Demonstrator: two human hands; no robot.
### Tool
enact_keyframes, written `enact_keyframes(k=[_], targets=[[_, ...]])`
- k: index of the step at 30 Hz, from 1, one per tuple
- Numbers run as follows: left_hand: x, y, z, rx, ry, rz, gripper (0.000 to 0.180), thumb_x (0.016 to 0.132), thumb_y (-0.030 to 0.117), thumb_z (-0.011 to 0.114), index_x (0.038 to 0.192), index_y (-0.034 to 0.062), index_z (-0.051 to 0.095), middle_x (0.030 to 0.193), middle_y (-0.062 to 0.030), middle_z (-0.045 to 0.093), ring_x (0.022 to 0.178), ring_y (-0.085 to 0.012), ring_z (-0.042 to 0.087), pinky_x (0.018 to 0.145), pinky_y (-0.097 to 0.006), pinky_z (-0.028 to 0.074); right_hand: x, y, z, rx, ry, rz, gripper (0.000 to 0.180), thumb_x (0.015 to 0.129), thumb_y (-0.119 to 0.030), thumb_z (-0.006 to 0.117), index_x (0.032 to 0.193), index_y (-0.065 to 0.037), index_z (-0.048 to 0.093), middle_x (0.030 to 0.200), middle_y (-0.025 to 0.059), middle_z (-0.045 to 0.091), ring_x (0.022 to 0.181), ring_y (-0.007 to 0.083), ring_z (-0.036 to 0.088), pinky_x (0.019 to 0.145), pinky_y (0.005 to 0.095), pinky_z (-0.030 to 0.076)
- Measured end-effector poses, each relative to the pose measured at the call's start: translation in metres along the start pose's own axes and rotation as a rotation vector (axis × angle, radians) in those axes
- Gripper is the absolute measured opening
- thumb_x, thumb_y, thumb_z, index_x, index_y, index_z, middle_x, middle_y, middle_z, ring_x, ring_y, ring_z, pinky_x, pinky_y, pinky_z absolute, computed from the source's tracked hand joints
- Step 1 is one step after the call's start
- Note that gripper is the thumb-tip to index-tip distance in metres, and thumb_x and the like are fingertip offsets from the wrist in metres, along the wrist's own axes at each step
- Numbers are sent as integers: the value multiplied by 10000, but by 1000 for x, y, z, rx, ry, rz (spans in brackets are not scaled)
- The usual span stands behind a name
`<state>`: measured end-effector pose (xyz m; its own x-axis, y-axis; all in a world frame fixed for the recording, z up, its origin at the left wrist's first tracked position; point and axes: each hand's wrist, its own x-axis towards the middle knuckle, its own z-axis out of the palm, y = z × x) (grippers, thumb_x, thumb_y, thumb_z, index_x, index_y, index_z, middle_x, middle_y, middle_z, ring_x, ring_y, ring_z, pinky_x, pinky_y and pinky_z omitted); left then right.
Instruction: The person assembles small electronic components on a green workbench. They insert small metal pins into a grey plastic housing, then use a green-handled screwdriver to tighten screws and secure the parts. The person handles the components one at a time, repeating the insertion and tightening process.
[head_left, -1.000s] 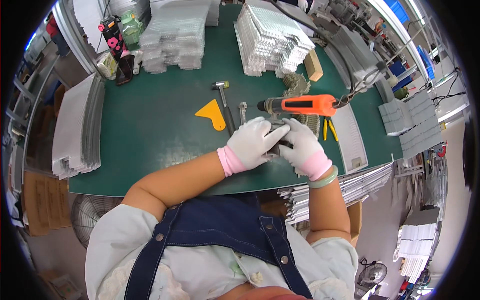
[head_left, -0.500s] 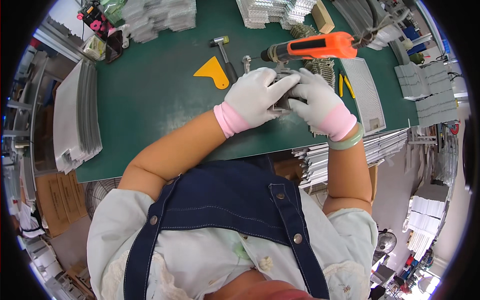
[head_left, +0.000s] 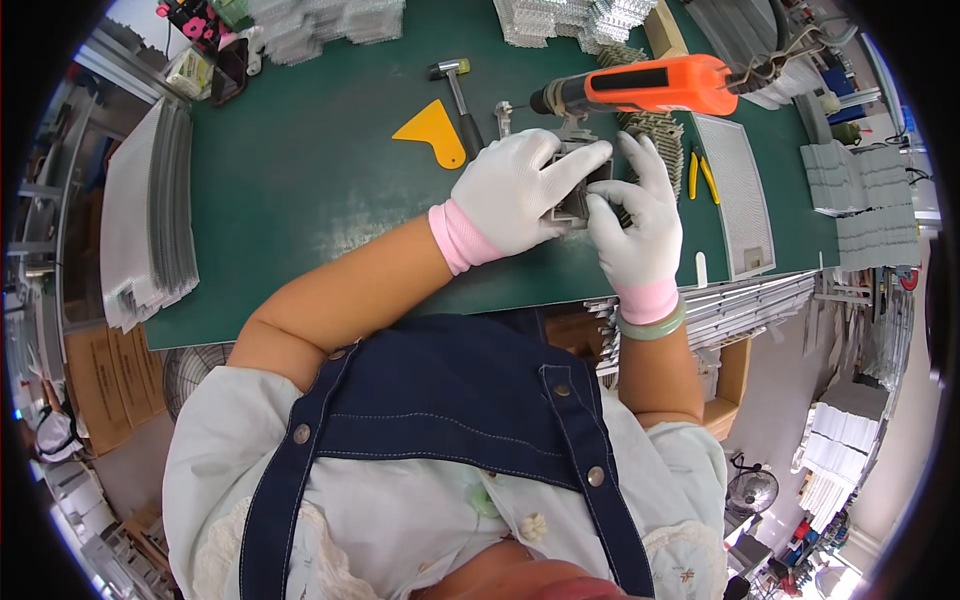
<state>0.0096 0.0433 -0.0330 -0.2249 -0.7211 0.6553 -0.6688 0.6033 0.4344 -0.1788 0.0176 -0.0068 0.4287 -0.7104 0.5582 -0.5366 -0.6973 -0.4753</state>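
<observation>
In the head view, we see two white-gloved hands at work over the green tabletop [head_left: 310, 205], and the thing between them is a grey metal fixture [head_left: 573, 207], which is partly hidden by the fingers. The left hand [head_left: 507, 190] has its grip closed around the left side of this fixture, with one finger laid straight across the top and the thumb at the near side. The right hand [head_left: 642, 222] is at the right side of the fixture; its thumb and one finger come close together there, while other fingers reach forward and apart. We cannot tell if this second grip holds some small part. A pale green bracelet [head_left: 652, 323] is around the right wrist. Just beyond the fixture, we notice an orange power tool [head_left: 690, 85], lying crosswise, its dark nose to the left. To the left of the tool are a small metal piece [head_left: 503, 118], a hammer [head_left: 459, 98] and a yellow scraper [head_left: 436, 138]. On the right side, we find a row of thin metal parts [head_left: 660, 140], then yellow-handled pliers [head_left: 708, 180] and a perforated panel [head_left: 738, 195]. At the far left stands a stack of pale panels [head_left: 145, 215].
</observation>
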Motion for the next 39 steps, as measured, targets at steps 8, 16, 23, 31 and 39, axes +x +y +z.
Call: enact_keyframes(k=[8,16,23,31,39], targets=[[1,-4,4,-25,36,20,782,612,167,848,1348,118,588,942,-80,594,803,-282,622,683,-399,522,-9,-12,5,-36,87,-37,123,779,-86,735,896,-51,748,1233,236,634,1202,452,566,1071,510,413],[3,-3,7,-24,34,14,750,619,167,852,1325,119,606,942,-71,592,795,-261,626,682,-386,523,-21,-13,7,144,106,65,145,806,-82,756,938,-24,749,1245,256,628,1181,411,592,1034,470,455],[3,-3,4,1,19,13,751,651,231,859,1348,137,596,988,-70,615,804,-252,629,697,-377,526,-21,-5,4,448,49,335,181,849,-103,775,1007,-16,759,1319,240,618,1150,269,653,935,322,530],[3,-6,4,30,8,-7,693,708,258,831,1350,145,595,1015,-70,629,843,-249,636,707,-378,533,-25,-2,15,255,161,61,207,878,-87,731,1081,-53,748,1359,221,588,1276,352,558,1076,408,427],[3,-7,7,32,22,0,697,719,284,824,1362,154,587,1041,-61,637,847,-251,633,705,-386,532,-27,-12,15,0,181,53,211,844,-142,755,1051,-106,764,1183,145,631,1157,340,573,1085,480,404]])
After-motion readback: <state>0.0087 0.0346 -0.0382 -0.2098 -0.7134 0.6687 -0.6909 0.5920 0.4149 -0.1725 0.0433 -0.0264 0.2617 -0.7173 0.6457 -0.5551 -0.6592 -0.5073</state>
